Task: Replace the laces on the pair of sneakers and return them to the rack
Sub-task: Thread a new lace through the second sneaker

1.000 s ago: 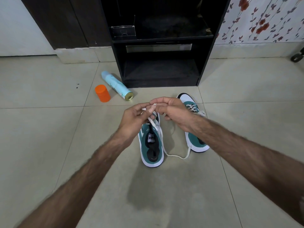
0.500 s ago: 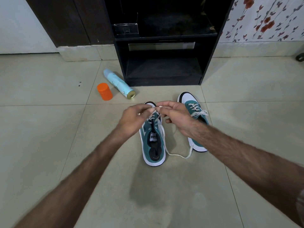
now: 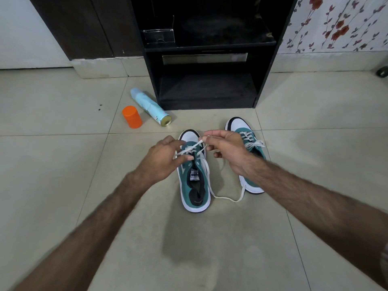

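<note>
We take the near sneaker (image 3: 195,181), the teal and white one standing toe-away on the tiled floor (image 3: 63,164), as our landmark. Far to its left and beyond its toe stands an orange cap (image 3: 132,117), upright. Just right of that cap lies a pale blue spray can (image 3: 150,106) on its side, its open metal end pointing toward the sneaker.

Directly beyond the sneaker's toe stands the black rack (image 3: 206,59), its lower shelf showing nothing on it.

Our left hand (image 3: 165,160) hovers over the sneaker's left side near the eyelets, fingers curled and thumb pressed against a stretch of white lace (image 3: 190,149); the grip looks narrow and closed on the lace. Our right hand (image 3: 226,153) is just right of the toe, thumb and forefinger pinched on the lace's other end, drawn up taut across the front eyelets. The rest of that lace trails down the sneaker's right side and loops loosely on the floor near its heel.

Just right of the landmark, partly hidden beneath our right wrist, stands the second sneaker (image 3: 245,143), already laced with a tied bow. To the far right, beyond it, runs a floral wall (image 3: 340,24).
</note>
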